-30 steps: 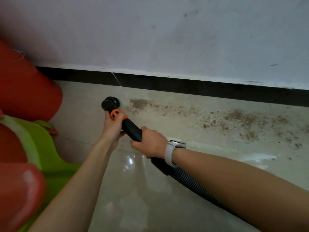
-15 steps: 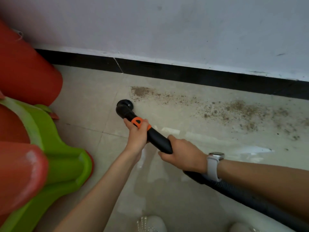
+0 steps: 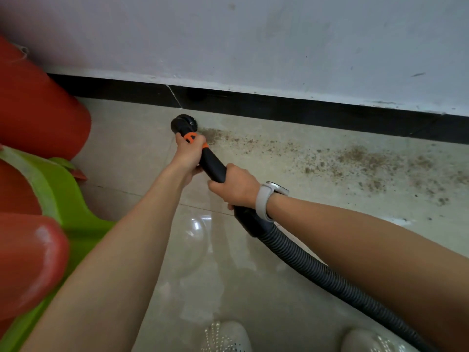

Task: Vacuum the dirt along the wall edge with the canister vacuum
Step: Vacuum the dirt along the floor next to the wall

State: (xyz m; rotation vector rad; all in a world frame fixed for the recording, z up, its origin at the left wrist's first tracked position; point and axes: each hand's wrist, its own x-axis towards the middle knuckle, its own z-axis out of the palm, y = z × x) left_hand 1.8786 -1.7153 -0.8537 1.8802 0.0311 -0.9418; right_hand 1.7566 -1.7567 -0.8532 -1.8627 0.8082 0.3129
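Both hands grip the black vacuum wand (image 3: 212,163). The left hand (image 3: 189,153) is wrapped around it just behind the round brush head (image 3: 183,123), its fingers (image 3: 200,142) closed over the orange collar. The right hand (image 3: 234,185) is closed around the wand lower down, where the ribbed hose (image 3: 312,268) begins. The brush head sits on the floor (image 3: 132,153) at the left end of the dirt (image 3: 355,158), near the black baseboard (image 3: 279,105).

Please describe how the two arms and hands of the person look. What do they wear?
Both forearms are bare, with no sleeves in view. The left hand wears nothing: no glove, ring or band shows. On the wrist behind the right hand sits a watch with a pale, whitish strap and a rounded pale case. Neither hand is gloved.
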